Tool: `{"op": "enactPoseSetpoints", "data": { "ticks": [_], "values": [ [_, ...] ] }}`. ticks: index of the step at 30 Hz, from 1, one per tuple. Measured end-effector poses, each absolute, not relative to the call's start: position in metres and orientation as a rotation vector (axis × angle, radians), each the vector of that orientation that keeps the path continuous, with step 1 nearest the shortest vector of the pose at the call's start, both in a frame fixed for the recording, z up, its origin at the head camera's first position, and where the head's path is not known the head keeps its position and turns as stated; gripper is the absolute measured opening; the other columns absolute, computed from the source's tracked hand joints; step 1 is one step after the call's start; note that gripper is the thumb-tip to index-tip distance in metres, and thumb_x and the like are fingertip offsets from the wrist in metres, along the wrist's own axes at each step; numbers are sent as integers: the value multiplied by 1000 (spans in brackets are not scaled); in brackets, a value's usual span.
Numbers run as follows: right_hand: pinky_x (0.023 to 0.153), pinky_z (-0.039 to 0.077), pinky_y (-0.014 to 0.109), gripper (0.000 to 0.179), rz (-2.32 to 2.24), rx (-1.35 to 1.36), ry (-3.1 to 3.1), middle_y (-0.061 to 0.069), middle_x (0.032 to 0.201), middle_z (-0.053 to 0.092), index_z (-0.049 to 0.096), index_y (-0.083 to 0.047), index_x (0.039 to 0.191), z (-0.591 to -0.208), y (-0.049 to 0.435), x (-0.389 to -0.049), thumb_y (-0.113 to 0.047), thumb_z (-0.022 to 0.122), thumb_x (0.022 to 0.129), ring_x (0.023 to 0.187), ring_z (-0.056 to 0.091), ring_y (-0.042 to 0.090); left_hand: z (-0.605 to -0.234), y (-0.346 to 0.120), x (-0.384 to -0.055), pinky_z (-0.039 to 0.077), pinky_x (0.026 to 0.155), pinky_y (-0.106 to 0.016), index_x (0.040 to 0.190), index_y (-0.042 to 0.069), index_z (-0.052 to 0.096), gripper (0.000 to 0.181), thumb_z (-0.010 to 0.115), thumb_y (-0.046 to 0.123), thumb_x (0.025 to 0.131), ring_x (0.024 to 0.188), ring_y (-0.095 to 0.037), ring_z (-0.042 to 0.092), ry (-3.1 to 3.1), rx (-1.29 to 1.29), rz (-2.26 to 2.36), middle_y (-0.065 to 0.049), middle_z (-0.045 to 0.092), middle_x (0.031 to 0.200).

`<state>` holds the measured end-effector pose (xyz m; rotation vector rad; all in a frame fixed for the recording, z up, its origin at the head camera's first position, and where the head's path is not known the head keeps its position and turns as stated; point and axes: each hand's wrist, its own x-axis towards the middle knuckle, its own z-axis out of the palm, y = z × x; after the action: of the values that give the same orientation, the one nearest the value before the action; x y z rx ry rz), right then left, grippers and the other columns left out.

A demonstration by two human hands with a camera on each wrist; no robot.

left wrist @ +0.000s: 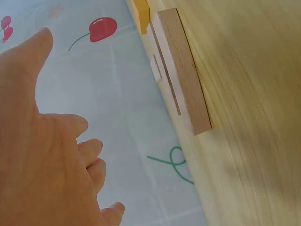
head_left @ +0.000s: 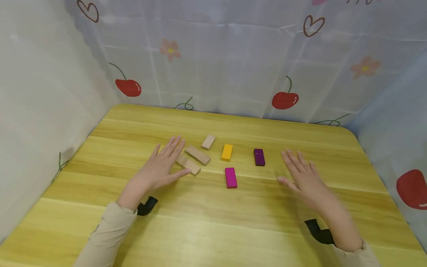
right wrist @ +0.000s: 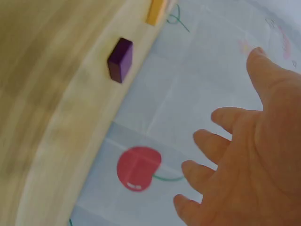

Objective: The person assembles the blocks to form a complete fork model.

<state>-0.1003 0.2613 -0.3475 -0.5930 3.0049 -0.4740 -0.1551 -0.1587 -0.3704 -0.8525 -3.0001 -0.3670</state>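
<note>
Spread and holding nothing, my left hand (head_left: 159, 168) is above the table in the head view, nearest a long plain wooden block (head_left: 189, 165) that it partly covers. Beside that lies a second long wooden block (head_left: 198, 155), and a shorter plain one (head_left: 208, 142) sits farther back. A yellow block (head_left: 227, 152), a magenta block (head_left: 231, 178) and a dark purple block (head_left: 259, 157) lie apart toward the middle. To the right of the purple block, my right hand (head_left: 305, 180) hovers with fingers extended and nothing in it. In the left wrist view, a wooden block (left wrist: 181, 70) lies flat beyond the fingers.
The blocks lie on a wood-grain table (head_left: 213, 226). Behind it hangs a pale curtain (head_left: 220, 66) printed with cherries, hearts and flowers, and a white wall covering (head_left: 50, 74) stands at the left. A black band (head_left: 320, 231) shows at the right wrist.
</note>
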Motion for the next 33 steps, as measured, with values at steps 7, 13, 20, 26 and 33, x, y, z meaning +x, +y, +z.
{"op": "enactPoseSetpoints", "data": {
  "ticks": [7,13,20,26,33],
  "values": [
    [105,3,59,72,-469,-752,2992,16,154,10,10,-10,151,-360,238,-118,-40,48,97,138,-2,35,-369,-150,-160,-1,107,-53,151,13,-2,98,44,68,85,139,-20,-10,-3027,-886,-381,-4,-8,155],
    [104,7,60,73,-469,-802,2976,12,154,10,12,-13,152,-367,217,-128,-42,49,96,139,-1,32,-372,-144,-163,0,107,-54,151,11,-2,102,57,61,84,139,-24,-9,-3066,-926,-443,-7,-9,154],
    [104,10,60,73,-511,-882,2949,11,155,11,11,-13,152,-375,199,-134,-35,53,96,139,3,30,-381,-138,-168,4,106,-56,151,7,0,104,64,54,82,139,-27,-7,-3063,-995,-538,-13,-4,154],
    [104,13,59,73,-727,-974,2837,9,154,15,15,-11,151,-391,183,-142,-37,54,95,139,10,31,-391,-139,-171,7,105,-58,151,7,5,105,66,55,80,139,-32,-2,-3088,-922,-571,-19,2,153],
    [107,15,49,73,-862,-942,2631,5,154,14,16,-19,152,-402,175,-143,-46,51,94,139,10,23,-397,-141,-172,9,106,-57,150,2,7,106,65,57,80,139,-34,2,-3147,-812,-593,-24,3,152]
  ]
}}
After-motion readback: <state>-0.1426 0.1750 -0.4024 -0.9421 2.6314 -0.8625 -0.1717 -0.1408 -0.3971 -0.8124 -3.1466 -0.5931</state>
